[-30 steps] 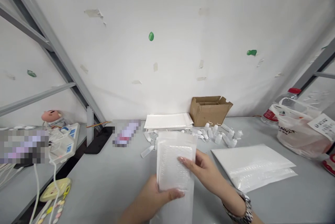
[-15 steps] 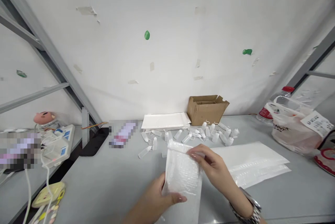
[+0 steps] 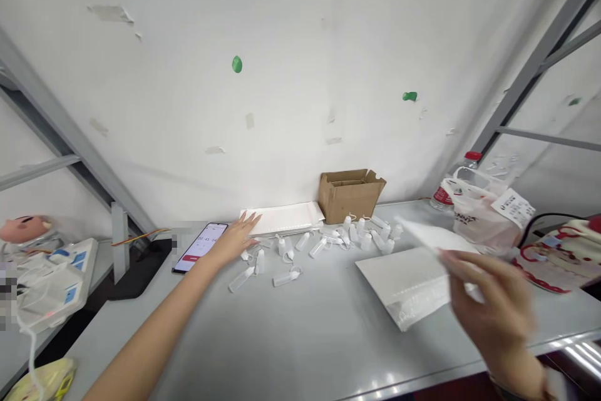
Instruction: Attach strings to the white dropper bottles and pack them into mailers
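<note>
Pinching one white mailer (image 3: 425,237) by its near edge, the right hand (image 3: 491,304) hangs over the right side of the table (image 3: 300,351), thumb and fingers closed on it, the whole hand blurred. The mailer points off to the far left of that hand, tilted above a pile (image 3: 399,279) of others on the tabletop; whether it touches them, I can't tell. Across on the left, the arm is at full stretch: the left hand (image 3: 237,235) is open, fingers spread flat, fingertips over the left end of the white stack (image 3: 284,218) at the far edge, with no grip on it to be seen. The phone (image 3: 201,246) lies just left of that wrist. Small bottles (image 3: 285,277) are scattered to its right, on the near side of the stack and the box (image 3: 352,197), and the bag (image 3: 479,219) sits far right, beyond the pile.
</note>
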`<state>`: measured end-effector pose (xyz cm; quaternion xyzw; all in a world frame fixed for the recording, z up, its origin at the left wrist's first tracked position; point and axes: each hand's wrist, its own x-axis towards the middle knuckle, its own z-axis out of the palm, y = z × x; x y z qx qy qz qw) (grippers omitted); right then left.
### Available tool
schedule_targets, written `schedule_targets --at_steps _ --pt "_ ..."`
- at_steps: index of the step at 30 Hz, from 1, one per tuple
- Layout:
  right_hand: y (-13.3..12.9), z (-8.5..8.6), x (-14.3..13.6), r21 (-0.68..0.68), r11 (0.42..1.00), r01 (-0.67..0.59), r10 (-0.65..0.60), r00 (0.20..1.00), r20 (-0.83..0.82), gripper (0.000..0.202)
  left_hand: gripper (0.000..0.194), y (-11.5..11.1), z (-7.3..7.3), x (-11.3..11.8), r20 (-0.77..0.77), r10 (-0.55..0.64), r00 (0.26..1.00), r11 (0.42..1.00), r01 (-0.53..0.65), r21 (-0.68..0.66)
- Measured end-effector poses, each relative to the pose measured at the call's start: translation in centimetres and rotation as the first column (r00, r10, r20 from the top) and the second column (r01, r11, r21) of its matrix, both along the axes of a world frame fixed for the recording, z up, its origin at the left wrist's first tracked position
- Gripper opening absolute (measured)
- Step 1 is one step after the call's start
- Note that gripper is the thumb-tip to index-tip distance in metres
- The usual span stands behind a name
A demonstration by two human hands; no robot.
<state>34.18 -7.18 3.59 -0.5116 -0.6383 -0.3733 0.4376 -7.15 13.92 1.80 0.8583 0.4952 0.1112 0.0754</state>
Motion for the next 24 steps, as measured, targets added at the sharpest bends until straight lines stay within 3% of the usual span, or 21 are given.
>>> schedule_targets --at_steps 3,6,9,13,16,18,20,22,24 --pt "1.5 -1.5 -2.3 -0.218 0.971 -0.104 0.152 0.964 0.220 0.030 0.052 0.4 -0.4 0.5 -0.001 0.030 1.000 1.000 -0.030 -0.002" --pt "2.0 -3.3 -3.3 -0.351 0.932 -0.091 0.183 0.953 0.241 0.027 0.045 -0.1 -0.1 0.9 0.004 0.095 0.995 0.995 -0.095 0.009" --pt "1.9 -4.1 -3.4 -0.393 0.915 -0.092 0.173 0.969 0.176 0.015 0.042 -0.2 0.6 0.9 0.011 0.141 0.990 0.990 -0.141 0.016" --pt "1.4 -3.4 -3.2 -0.388 0.911 -0.141 0.197 0.974 0.108 0.022 0.044 -0.3 2.0 0.3 0.051 0.217 0.975 0.974 -0.220 0.055" --pt "1.0 -2.5 -3.5 -0.309 0.932 -0.192 0.197 0.980 -0.016 0.021 0.044 -2.0 3.5 -0.4 0.138 0.251 0.958 0.937 -0.276 0.213" --pt "0.8 -1.8 -4.5 -0.287 0.915 -0.284 0.221 0.947 -0.233 0.020 0.044 -4.5 4.4 -0.8 0.180 0.192 0.965 0.892 -0.248 0.379" --pt "0.8 -1.2 -6.2 -0.305 0.827 -0.472 0.254 0.799 -0.546 0.022 0.044 -7.9 4.9 -1.1 0.160 0.049 0.986 0.848 -0.126 0.515" --pt "1.0 -0.9 -8.3 -0.257 0.645 -0.720 0.234 0.506 -0.830 0.034 0.049 -11.5 4.6 -1.1 0.075 -0.142 0.987 0.812 0.073 0.578" --pt "1.4 -1.0 -10.3 -0.142 0.469 -0.872 0.124 0.224 -0.967 0.047 0.054 -14.8 3.4 -1.0 -0.010 -0.273 0.962 0.809 0.236 0.538"
